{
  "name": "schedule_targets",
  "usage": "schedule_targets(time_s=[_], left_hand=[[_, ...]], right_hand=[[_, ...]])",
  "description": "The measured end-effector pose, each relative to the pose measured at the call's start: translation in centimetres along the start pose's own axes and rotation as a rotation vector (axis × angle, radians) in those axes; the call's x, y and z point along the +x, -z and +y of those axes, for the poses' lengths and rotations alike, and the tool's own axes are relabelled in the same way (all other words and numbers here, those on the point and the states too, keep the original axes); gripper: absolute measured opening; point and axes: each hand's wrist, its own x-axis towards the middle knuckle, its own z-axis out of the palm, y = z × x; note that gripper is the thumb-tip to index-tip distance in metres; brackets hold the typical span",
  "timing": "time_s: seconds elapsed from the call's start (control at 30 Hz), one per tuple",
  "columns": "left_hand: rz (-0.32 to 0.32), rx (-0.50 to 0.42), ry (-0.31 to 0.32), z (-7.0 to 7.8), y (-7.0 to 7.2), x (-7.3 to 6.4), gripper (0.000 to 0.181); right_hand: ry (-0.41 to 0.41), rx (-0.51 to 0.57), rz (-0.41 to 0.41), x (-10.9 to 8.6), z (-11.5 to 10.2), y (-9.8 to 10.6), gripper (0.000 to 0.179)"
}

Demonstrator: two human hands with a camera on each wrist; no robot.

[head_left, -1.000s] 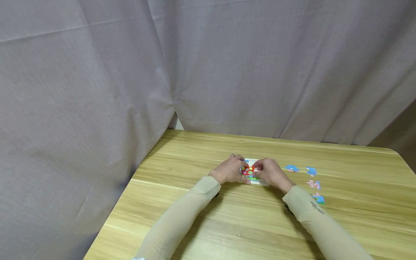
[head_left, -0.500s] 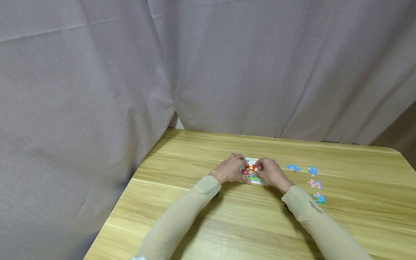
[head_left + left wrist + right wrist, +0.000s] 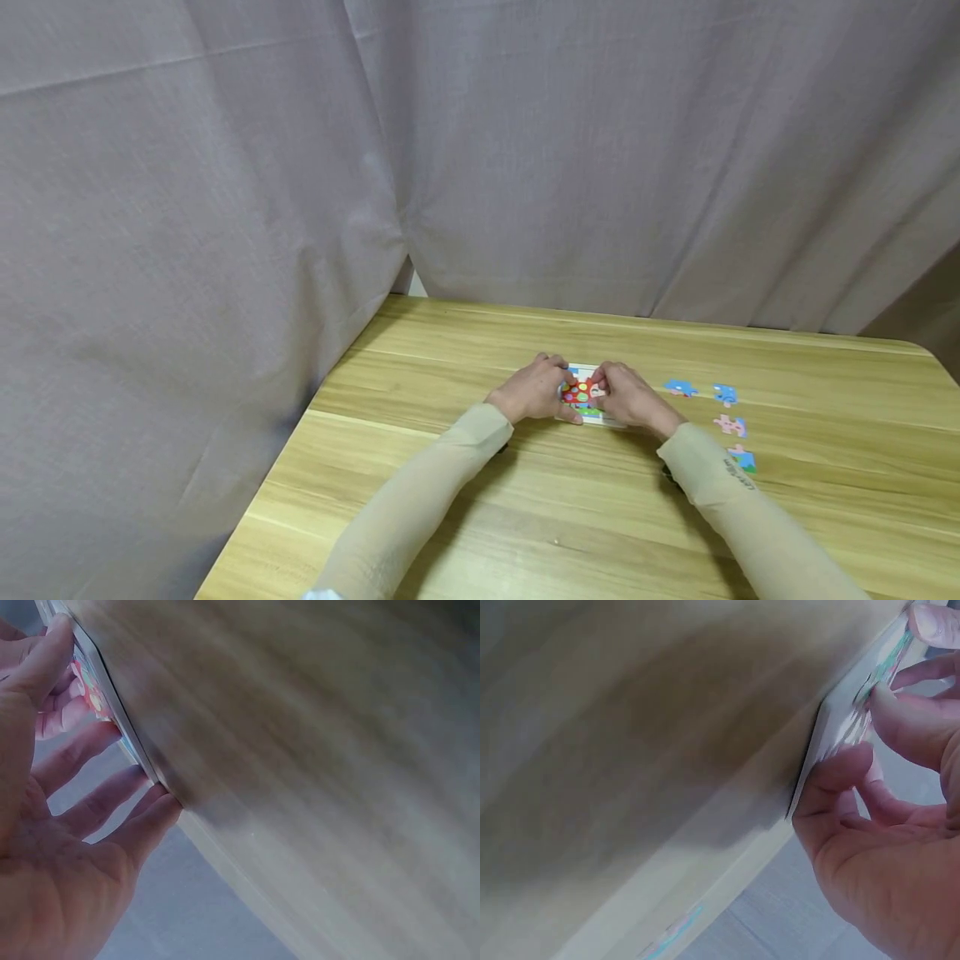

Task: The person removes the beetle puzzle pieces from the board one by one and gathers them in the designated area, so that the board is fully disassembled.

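A small white-bordered jigsaw board [image 3: 606, 422] lies on the table with a red, dotted picture partly filled in. My left hand [image 3: 529, 393] spans its left end, the thumb on the near border and the index fingertip over the picture. In the left wrist view, long, nearly straight fingers [image 3: 97, 802] rest against the board's edge. My right hand [image 3: 632, 400] pinches a pale puzzle piece [image 3: 597, 390] between thumb and fingertips, right beside the red part. In the right wrist view the thumb and fingers [image 3: 900, 724] sit close over the board, hiding most of that piece.
To the right on the wooden table [image 3: 480, 333] lie several loose puzzle pieces: a blue one [image 3: 680, 388], a second blue one [image 3: 725, 393], a pink one [image 3: 730, 425] and a blue-green one [image 3: 742, 458]. A grey curtain [image 3: 540, 167] hangs behind and to the left.
The right hand's fingertips have shifted slightly, and more of the pale piece beside the red dotted part shows. The left hand stays in place; the whole view has drifted slightly.
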Motion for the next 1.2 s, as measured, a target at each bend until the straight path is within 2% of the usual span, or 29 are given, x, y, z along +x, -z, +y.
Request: schedule_targets(time_s=[0.17, 0.37, 0.53, 0.8, 0.93, 1.1, 1.2], left_hand=[[0.005, 0.0, 0.001, 0.02, -0.04, -0.04, 0.071], [0.007, 0.052, -0.022, 0.09, -0.03, -0.05, 0.072], [-0.002, 0.031, -0.026, 0.09, -0.08, -0.08, 0.066], [-0.003, 0.018, -0.02, 0.06, -0.22, -0.05, 0.061], [0.008, 0.022, -0.046, -0.03, -0.24, 0.04, 0.058], [0.052, 0.035, -0.122, -0.33, -0.29, 0.18, 0.052], [0.062, 0.035, -0.142, -0.46, -0.39, 0.14, 0.052]], right_hand=[[-0.018, 0.032, -0.014, 0.24, 0.29, 0.17, 0.025], [-0.028, 0.056, -0.001, 0.36, 0.37, 0.1, 0.026], [-0.038, 0.06, 0.001, 0.27, 0.29, 0.07, 0.025], [0.008, 0.056, -0.002, -0.1, 0.25, 0.26, 0.024], [0.029, 0.06, 0.014, -0.16, 0.33, 0.26, 0.022], [0.057, 0.036, 0.06, -0.1, 0.56, 0.14, 0.022], [0.065, 0.023, 0.081, -0.15, 0.81, 0.12, 0.021]])
